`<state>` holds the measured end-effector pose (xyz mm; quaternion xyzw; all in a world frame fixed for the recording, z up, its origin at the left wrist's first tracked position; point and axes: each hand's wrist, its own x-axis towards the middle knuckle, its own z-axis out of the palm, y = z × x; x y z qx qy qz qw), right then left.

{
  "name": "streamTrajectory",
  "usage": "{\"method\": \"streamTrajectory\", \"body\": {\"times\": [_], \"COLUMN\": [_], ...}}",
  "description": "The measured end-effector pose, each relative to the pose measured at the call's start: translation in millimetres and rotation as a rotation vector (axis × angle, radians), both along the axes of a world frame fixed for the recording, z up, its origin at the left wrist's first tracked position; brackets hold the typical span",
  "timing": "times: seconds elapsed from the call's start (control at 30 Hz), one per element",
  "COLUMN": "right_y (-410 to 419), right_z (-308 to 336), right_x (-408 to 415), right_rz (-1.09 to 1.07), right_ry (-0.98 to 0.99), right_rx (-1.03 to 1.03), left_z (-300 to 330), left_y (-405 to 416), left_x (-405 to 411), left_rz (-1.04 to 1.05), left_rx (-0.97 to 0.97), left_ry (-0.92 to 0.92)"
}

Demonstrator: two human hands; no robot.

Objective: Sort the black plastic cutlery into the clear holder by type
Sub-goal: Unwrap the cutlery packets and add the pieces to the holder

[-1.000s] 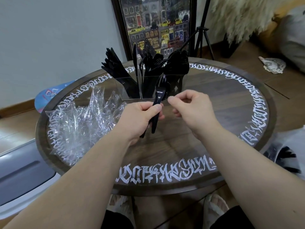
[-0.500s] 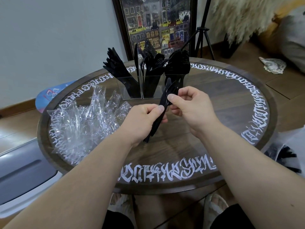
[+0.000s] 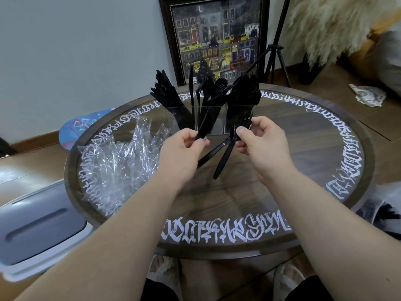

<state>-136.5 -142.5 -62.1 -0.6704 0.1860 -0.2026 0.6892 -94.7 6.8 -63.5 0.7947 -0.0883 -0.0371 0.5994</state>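
The clear holder (image 3: 172,119) stands at the far middle of the round table (image 3: 219,252). It has three compartments: knives (image 3: 165,92) lean out of the left one, forks (image 3: 213,90) fill the middle, spoons (image 3: 249,89) the right. My left hand (image 3: 182,152) is just in front of the holder and pinches one black piece (image 3: 207,122) that points up toward the middle compartment. My right hand (image 3: 263,144) pinches a black fork (image 3: 224,159) and a second black piece (image 3: 209,154). Their handles hang down and left between my hands.
A heap of crumpled clear wrappers (image 3: 117,164) covers the table's left side. A grey lidded bin (image 3: 32,231) stands low on the left. A bag with black cutlery (image 3: 382,211) lies off the right rim. A framed picture (image 3: 217,38) and a tripod (image 3: 275,51) stand behind.
All the pieces were bundled in my left hand. My right hand has pulled the fork and another piece off to the right, leaving one piece in the left hand, raised toward the holder.
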Motion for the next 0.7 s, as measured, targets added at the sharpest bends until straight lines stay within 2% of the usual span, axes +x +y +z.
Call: {"method": "streamTrajectory", "body": {"times": [0.17,0.23,0.4,0.57,0.7], "right_y": [3.5,6.7,11.4,2.6,-3.0], "right_z": [6.4,10.9,32.0,39.4,28.7], "right_x": [-1.3,-1.8,8.9,21.7,23.0], "right_rz": [-0.002,-0.011,-0.021,-0.078,-0.077], "right_ry": [-0.007,-0.002,-0.037,-0.051,-0.015], "right_rx": [-0.182,-0.222,-0.293,-0.352,-0.378], "left_z": [24.1,40.0,85.3,95.9,74.3], "left_y": [15.0,18.6,13.7,5.3,1.3], "left_x": [16.2,25.9,71.5,105.2,109.6], "left_rz": [0.194,0.213,0.195,0.127,0.076], "left_rx": [0.033,0.156,0.321,0.55,0.849], "left_ry": [-0.162,-0.261,-0.429,-0.436,-0.443]}}
